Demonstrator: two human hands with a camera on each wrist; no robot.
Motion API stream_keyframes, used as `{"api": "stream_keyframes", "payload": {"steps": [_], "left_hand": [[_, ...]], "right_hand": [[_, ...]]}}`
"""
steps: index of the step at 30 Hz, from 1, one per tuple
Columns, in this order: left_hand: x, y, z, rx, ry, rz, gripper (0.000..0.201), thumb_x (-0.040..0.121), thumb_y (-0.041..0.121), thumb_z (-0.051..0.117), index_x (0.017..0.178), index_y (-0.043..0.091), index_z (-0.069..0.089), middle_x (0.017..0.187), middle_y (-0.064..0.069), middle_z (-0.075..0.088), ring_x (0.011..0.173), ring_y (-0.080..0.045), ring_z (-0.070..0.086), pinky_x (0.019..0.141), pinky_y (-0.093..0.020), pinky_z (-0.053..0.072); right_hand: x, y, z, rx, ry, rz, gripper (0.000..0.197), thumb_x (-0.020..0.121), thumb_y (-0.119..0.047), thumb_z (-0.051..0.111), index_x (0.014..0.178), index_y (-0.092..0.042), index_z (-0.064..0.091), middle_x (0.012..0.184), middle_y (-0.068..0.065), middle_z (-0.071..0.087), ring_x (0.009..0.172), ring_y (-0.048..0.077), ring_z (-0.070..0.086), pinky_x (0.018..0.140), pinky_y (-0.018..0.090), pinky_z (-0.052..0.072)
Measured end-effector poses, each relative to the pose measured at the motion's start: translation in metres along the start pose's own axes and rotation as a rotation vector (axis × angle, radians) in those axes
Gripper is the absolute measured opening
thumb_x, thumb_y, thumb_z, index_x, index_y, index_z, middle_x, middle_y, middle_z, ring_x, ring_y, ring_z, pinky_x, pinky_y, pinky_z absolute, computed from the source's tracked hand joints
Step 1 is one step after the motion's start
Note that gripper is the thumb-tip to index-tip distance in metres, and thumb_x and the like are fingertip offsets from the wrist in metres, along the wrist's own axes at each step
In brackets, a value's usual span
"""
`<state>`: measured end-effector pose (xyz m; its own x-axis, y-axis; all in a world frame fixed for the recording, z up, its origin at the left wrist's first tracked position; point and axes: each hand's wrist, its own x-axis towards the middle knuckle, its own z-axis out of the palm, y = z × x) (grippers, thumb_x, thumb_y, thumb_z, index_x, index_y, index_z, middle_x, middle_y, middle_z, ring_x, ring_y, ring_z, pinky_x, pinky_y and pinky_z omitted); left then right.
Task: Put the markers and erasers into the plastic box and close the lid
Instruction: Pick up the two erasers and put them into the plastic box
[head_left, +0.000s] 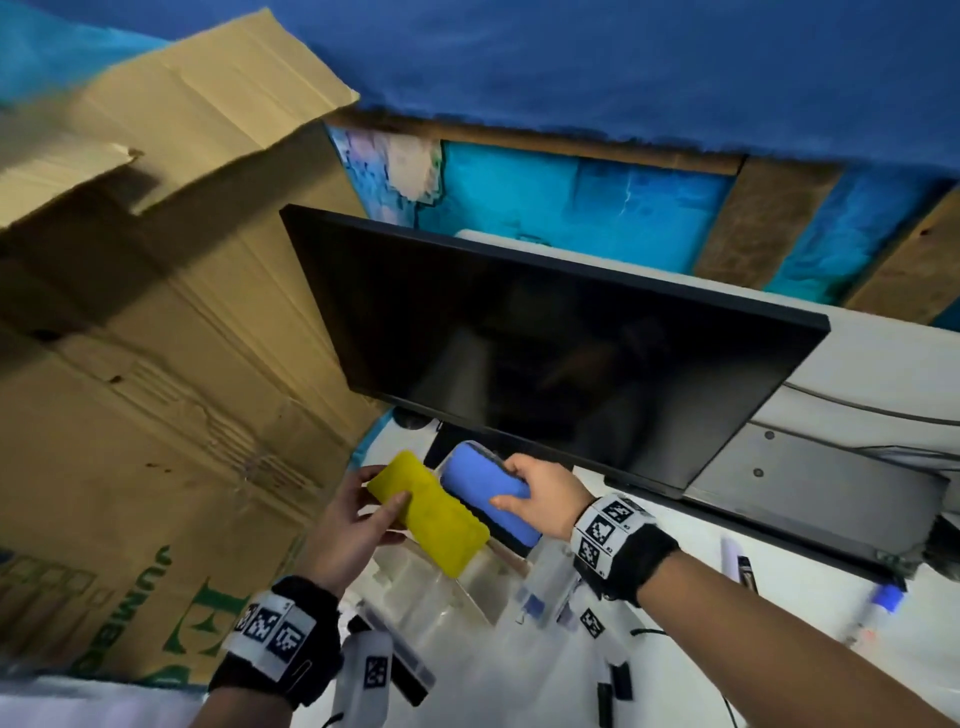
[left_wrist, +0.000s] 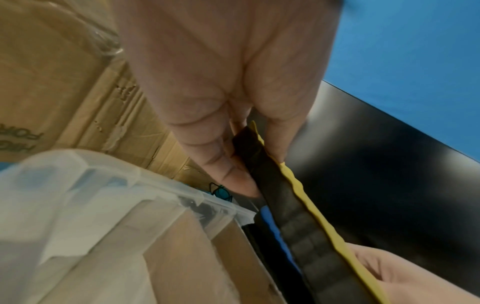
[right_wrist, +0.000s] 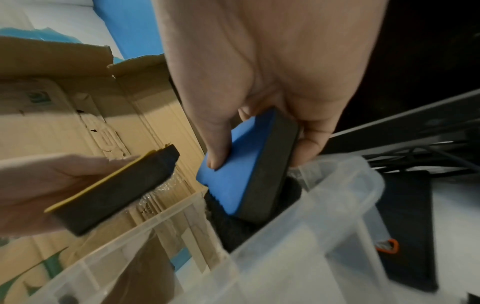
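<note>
My left hand (head_left: 374, 501) grips a yellow-backed eraser (head_left: 431, 519) with a black felt side (left_wrist: 280, 197), held over the clear plastic box (head_left: 457, 587). My right hand (head_left: 524, 491) grips a blue-backed eraser (head_left: 485, 491) by its edges, thumb on the blue face (right_wrist: 233, 181). Its lower end dips past the box rim (right_wrist: 358, 179) at the far corner. The yellow eraser (right_wrist: 111, 191) hangs just left of it above the box. Markers (head_left: 883, 603) lie on the white table to the right. The box's lid is not identifiable.
A black monitor (head_left: 545, 343) stands just behind the box. Cardboard boxes (head_left: 156, 338) rise on the left. Black pouches and tagged items (head_left: 374, 670) lie on the white table (head_left: 675, 665) near my wrists. A dark case (right_wrist: 407, 226) sits right of the box.
</note>
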<state>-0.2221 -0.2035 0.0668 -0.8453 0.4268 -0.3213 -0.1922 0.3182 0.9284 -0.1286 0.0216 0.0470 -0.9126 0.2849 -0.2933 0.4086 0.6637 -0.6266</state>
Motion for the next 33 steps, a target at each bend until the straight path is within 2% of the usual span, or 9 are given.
{"api": "stream_keyframes", "payload": {"steps": [5, 9, 11, 13, 15, 18, 22, 25, 33], "left_hand": [[0.006, -0.004, -0.004, 0.005, -0.032, -0.008, 0.036, 0.088, 0.021, 0.063, 0.120, 0.021, 0.048, 0.108, -0.009, 0.062, 0.085, -0.025, 0.071, 0.070, -0.032, 0.060], [0.011, -0.007, -0.007, -0.005, -0.040, 0.000, 0.033, 0.088, 0.019, 0.063, 0.118, 0.021, 0.050, 0.109, -0.011, 0.061, 0.086, -0.027, 0.070, 0.068, -0.031, 0.061], [0.014, -0.008, -0.008, -0.012, -0.037, 0.003, 0.033, 0.088, 0.017, 0.063, 0.117, 0.021, 0.050, 0.111, -0.011, 0.061, 0.087, -0.027, 0.070, 0.069, -0.031, 0.061], [0.016, -0.010, -0.010, -0.015, -0.040, 0.001, 0.033, 0.088, 0.017, 0.064, 0.118, 0.021, 0.050, 0.112, -0.013, 0.060, 0.089, -0.029, 0.070, 0.072, -0.035, 0.061], [0.017, -0.011, -0.011, -0.014, -0.048, 0.003, 0.035, 0.087, 0.018, 0.064, 0.120, 0.019, 0.050, 0.114, -0.014, 0.059, 0.092, -0.031, 0.069, 0.077, -0.040, 0.061], [0.017, -0.011, -0.012, -0.016, -0.057, 0.004, 0.038, 0.087, 0.019, 0.065, 0.121, 0.017, 0.049, 0.116, -0.013, 0.058, 0.093, -0.031, 0.069, 0.080, -0.043, 0.060], [0.016, -0.012, -0.011, -0.022, -0.067, 0.007, 0.034, 0.087, 0.020, 0.065, 0.117, 0.023, 0.050, 0.114, -0.010, 0.058, 0.092, -0.030, 0.070, 0.080, -0.042, 0.060], [0.016, -0.014, -0.011, -0.021, -0.071, 0.007, 0.030, 0.086, 0.021, 0.066, 0.111, 0.030, 0.051, 0.114, -0.009, 0.059, 0.092, -0.028, 0.070, 0.081, -0.043, 0.060], [0.018, -0.015, -0.011, -0.024, -0.091, 0.008, 0.033, 0.086, 0.017, 0.065, 0.116, 0.024, 0.051, 0.113, -0.011, 0.058, 0.089, -0.028, 0.071, 0.075, -0.036, 0.061]], "right_hand": [[0.003, -0.002, -0.003, 0.002, 0.028, -0.027, 0.043, 0.088, -0.033, 0.060, 0.124, -0.012, 0.051, 0.119, 0.011, 0.057, 0.108, 0.028, 0.058, 0.092, 0.031, 0.043], [0.002, 0.003, -0.007, 0.141, 0.161, -0.012, 0.034, 0.089, -0.025, 0.061, 0.117, -0.007, 0.056, 0.110, 0.012, 0.058, 0.104, 0.028, 0.057, 0.086, 0.026, 0.039], [0.002, 0.006, -0.010, 0.165, 0.215, 0.014, 0.036, 0.086, -0.027, 0.063, 0.118, -0.013, 0.056, 0.093, 0.000, 0.061, 0.098, 0.023, 0.056, 0.088, 0.032, 0.043], [0.002, 0.008, -0.011, 0.095, 0.237, 0.026, 0.040, 0.085, -0.030, 0.064, 0.123, -0.020, 0.053, 0.076, -0.017, 0.047, 0.093, 0.015, 0.046, 0.089, 0.033, 0.043], [0.001, 0.006, -0.010, 0.005, 0.220, 0.020, 0.039, 0.086, -0.031, 0.062, 0.123, -0.023, 0.052, 0.072, -0.018, 0.045, 0.093, 0.017, 0.045, 0.087, 0.033, 0.044], [-0.002, 0.002, -0.006, -0.069, 0.190, 0.027, 0.035, 0.086, -0.029, 0.059, 0.121, -0.025, 0.051, 0.092, -0.006, 0.059, 0.099, 0.022, 0.055, 0.083, 0.032, 0.046], [-0.002, 0.000, 0.001, -0.169, 0.155, 0.031, 0.038, 0.084, -0.034, 0.063, 0.119, -0.027, 0.051, 0.104, -0.003, 0.051, 0.089, 0.021, 0.059, 0.076, 0.032, 0.046], [-0.001, -0.001, 0.006, -0.264, 0.136, -0.010, 0.038, 0.084, -0.035, 0.061, 0.118, -0.024, 0.049, 0.112, -0.001, 0.058, 0.098, 0.025, 0.060, 0.081, 0.033, 0.044], [0.007, -0.007, 0.022, -0.647, 0.044, -0.102, 0.041, 0.087, -0.025, 0.059, 0.123, -0.013, 0.043, 0.121, 0.008, 0.060, 0.103, 0.030, 0.063, 0.090, 0.038, 0.040]]}}
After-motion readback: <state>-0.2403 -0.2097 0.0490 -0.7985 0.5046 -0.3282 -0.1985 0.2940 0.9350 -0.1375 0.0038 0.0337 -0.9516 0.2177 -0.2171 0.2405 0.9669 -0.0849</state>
